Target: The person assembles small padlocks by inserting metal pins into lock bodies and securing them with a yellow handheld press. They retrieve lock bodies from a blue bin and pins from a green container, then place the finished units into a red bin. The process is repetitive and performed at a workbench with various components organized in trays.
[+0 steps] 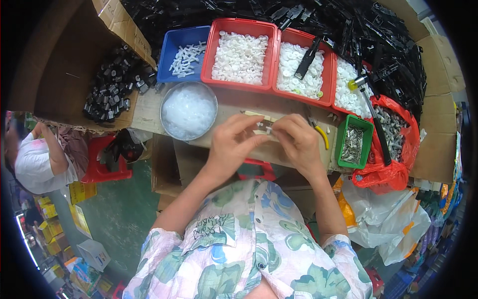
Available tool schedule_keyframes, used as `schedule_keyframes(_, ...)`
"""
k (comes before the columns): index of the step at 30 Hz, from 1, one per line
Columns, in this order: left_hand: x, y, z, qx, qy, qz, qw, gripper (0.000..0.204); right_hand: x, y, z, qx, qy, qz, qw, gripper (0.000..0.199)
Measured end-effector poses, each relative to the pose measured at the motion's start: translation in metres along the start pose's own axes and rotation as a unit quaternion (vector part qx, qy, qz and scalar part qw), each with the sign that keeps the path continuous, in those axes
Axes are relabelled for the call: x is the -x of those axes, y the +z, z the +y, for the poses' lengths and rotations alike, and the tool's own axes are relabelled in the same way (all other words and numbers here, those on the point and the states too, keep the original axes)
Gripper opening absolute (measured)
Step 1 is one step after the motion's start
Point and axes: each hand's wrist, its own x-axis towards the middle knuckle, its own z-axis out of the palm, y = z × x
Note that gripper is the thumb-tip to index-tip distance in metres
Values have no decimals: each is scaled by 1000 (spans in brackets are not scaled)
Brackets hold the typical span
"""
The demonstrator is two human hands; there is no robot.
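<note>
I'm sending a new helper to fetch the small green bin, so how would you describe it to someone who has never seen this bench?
Start at the row of red trays of white parts along the back of the workbench and follow it right. Just in front of the last one, beside the red plastic bag, sits the green bin. It alone is green, and it holds small shiny metal pieces.

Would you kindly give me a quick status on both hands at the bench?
Left hand and right hand together, pinching a small white part. Round metal bowl beside left hand. Nothing blocking.
</note>
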Motion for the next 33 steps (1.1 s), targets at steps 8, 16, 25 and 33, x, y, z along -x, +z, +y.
schedule_keyframes(8,1,2,-25,-233,232,34,944,39,-5,14,19,58,-26,-5,998,10)
schedule_keyframes(16,-1,1,-30,-278,257,1,925,37,-8,11,22,66,-24,-25,997,9)
schedule_keyframes(25,-1,4,-34,-277,275,14,921,30,-6,13,22,64,-15,-14,998,11)
schedule_keyframes(33,-6,4,-28,-292,272,-3,917,29,-2,0,21,85,-16,0,996,13)
